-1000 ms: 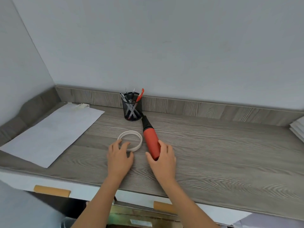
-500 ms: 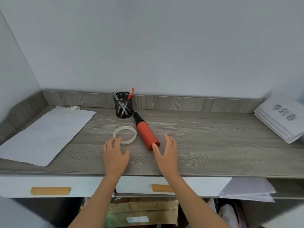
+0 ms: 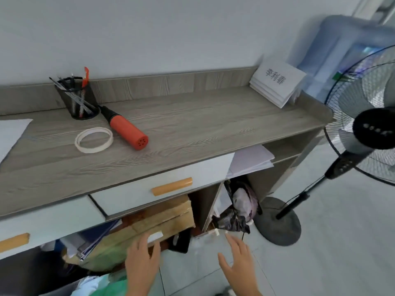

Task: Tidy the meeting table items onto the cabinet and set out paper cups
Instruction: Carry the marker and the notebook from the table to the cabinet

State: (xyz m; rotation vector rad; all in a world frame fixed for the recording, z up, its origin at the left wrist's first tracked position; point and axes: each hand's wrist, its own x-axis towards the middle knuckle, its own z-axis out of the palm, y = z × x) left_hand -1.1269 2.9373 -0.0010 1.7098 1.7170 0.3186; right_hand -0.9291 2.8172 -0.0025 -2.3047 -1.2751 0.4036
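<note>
1. Grey wood-grain is seen on the cabinet top (image 3: 213, 124), where the tidied things are laid.
2. A black mesh pen holder (image 3: 78, 99) is stood near the back edge, and the black tip of a red pump (image 3: 128, 130) is laid just beside its base.
3. A white tape ring (image 3: 94, 139) is laid flat just beside the pump, nearer the front edge.
4. A stack of white name cards (image 3: 277, 82) is propped in the far right corner, well apart from the rest.
5. The left hand (image 3: 142, 263) is held low before the shelves under the drawers, fingers loosely spread, nothing gripped.
6. The right hand (image 3: 239, 261) is held low over the floor, fingers spread, nothing held.
7. A standing fan (image 3: 367, 129) is seen beside the cabinet's right end.
</note>
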